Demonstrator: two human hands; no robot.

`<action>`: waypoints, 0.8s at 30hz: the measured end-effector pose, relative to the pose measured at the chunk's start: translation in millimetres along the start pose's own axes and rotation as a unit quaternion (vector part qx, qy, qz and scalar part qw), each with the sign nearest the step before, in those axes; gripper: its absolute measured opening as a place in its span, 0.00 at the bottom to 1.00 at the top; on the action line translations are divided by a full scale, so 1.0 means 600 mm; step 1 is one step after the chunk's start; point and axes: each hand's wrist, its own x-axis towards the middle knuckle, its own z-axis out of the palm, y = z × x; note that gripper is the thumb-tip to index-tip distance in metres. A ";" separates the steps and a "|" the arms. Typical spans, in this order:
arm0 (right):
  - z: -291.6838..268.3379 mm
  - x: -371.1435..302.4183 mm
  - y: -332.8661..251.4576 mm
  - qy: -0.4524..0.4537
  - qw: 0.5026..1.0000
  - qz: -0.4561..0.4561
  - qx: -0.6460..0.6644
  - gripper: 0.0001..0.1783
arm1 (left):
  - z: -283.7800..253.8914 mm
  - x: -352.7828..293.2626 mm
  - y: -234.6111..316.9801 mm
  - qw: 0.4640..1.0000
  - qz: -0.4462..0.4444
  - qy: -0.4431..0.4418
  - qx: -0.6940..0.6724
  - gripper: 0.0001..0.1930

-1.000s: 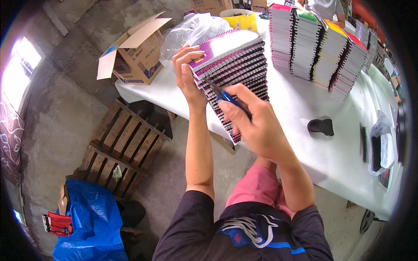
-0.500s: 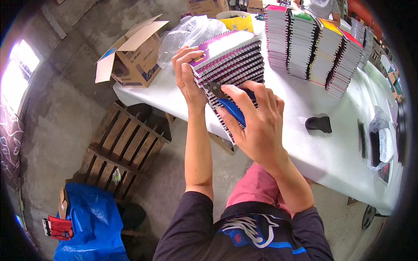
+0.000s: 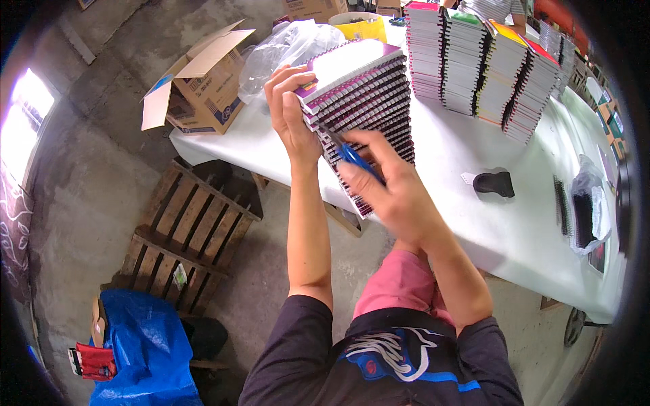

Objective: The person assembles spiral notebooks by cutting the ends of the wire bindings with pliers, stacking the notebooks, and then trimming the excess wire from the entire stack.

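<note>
A tall stack of spiral notebooks (image 3: pixel 379 101) with purple covers stands at the near edge of the table, its coil-bound sides toward me. My left hand (image 3: pixel 292 111) grips the stack's upper left corner, fingers bent over the top cover and thumb down at the bindings. Blue-handled pliers (image 3: pixel 357 161) sit in my right hand (image 3: pixel 399 193), which is slightly blurred. Their metal tip points up and left at the coil ends just under my left thumb. Whether the jaws bite on a wire is too small to tell.
More notebook stacks (image 3: pixel 467 64) rise at the back right. A black object (image 3: pixel 494 183) and a plastic bag of black coils (image 3: pixel 588 216) lie on the white-covered table (image 3: pixel 460 216). An open cardboard box (image 3: pixel 206 91) is at left, wooden pallets (image 3: pixel 183 233) below. Another person (image 3: pixel 489 8) is behind.
My right hand has turned and shifted slightly, and the pliers now show edge-on with less of their head visible. My left hand keeps its hold on the stack.
</note>
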 end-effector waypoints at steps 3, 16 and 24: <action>-0.003 -0.008 -0.003 0.064 0.981 -0.081 -0.167 0.18 | -0.003 0.002 -0.001 1.000 -0.004 0.005 0.002 0.22; 0.004 -0.004 0.001 0.032 0.953 -0.100 -0.285 0.16 | 0.003 0.002 -0.002 0.999 -0.019 0.011 -0.025 0.21; -0.037 0.012 -0.011 -0.210 0.871 0.289 0.338 0.16 | 0.001 -0.002 0.000 1.000 0.005 0.004 -0.017 0.22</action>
